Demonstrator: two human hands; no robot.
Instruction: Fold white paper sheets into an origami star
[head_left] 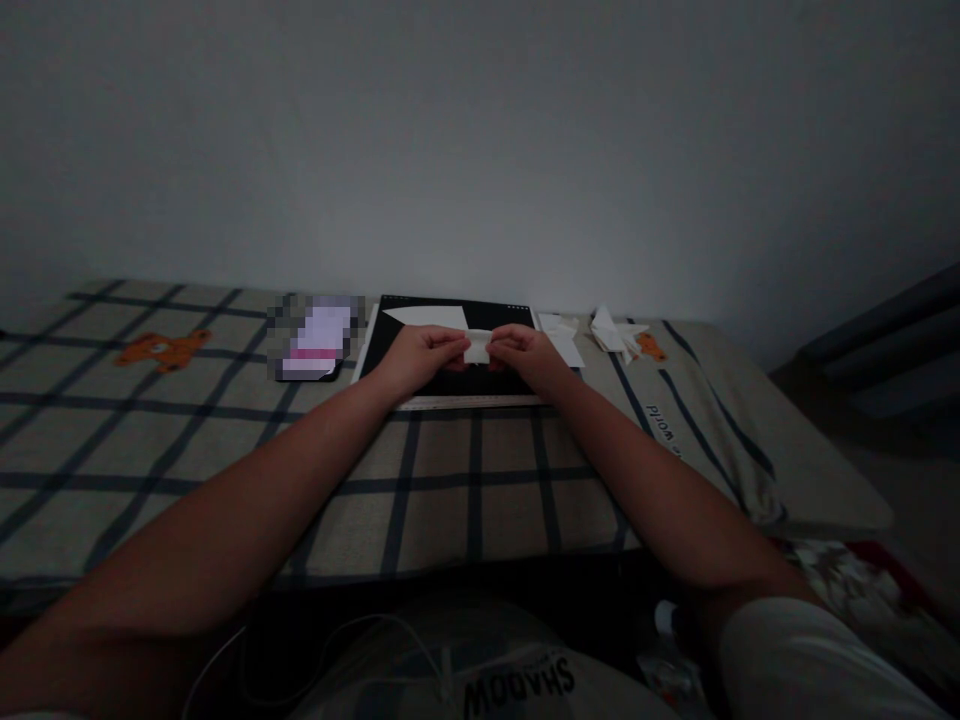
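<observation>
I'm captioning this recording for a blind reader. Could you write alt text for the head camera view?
The left hand and the right hand pinch a small white paper between them over a black mat on a checked cloth. More folded paper pieces lie to the right, in dim light.

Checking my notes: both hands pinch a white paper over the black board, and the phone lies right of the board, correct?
No. The head view shows the phone left of the black board. The left hand and right hand do pinch the white paper over it.
</observation>
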